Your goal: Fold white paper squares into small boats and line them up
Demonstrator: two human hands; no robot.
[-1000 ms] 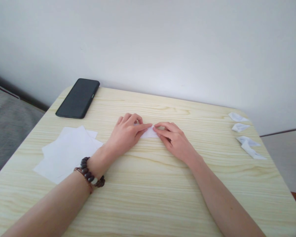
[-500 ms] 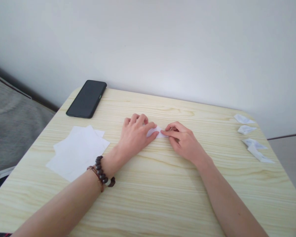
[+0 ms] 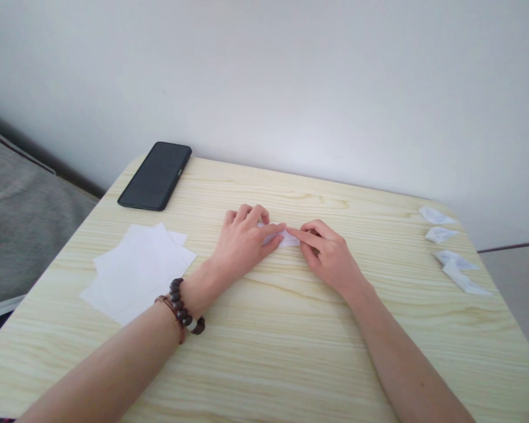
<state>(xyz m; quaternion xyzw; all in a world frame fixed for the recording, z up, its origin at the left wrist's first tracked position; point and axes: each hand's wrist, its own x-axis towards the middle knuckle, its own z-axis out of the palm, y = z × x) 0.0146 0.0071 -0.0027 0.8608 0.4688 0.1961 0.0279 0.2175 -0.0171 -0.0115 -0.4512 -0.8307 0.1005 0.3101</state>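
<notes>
A small folded piece of white paper (image 3: 290, 239) lies on the table between my hands, partly covered by fingers. My left hand (image 3: 245, 235), with beads at the wrist, grips its left part between thumb and index finger; the other fingers curl above. From the right, my right hand (image 3: 326, 249) holds the paper's right end, its index finger stretched along the upper edge until it nearly meets the left index fingertip. The right thumb and the remaining fingers are bent under, partly hidden.
Loose white paper sheets (image 3: 136, 270) overlap on the left of the wooden table (image 3: 264, 352). Behind them lies a black phone (image 3: 156, 176). Several folded paper pieces (image 3: 441, 235) line the right edge. A white wall (image 3: 291, 88) borders the table's far side.
My left index finger has straightened and moved slightly right along the paper's upper edge. The right index fingertip has shifted up a little, and the right hand has moved slightly right.
</notes>
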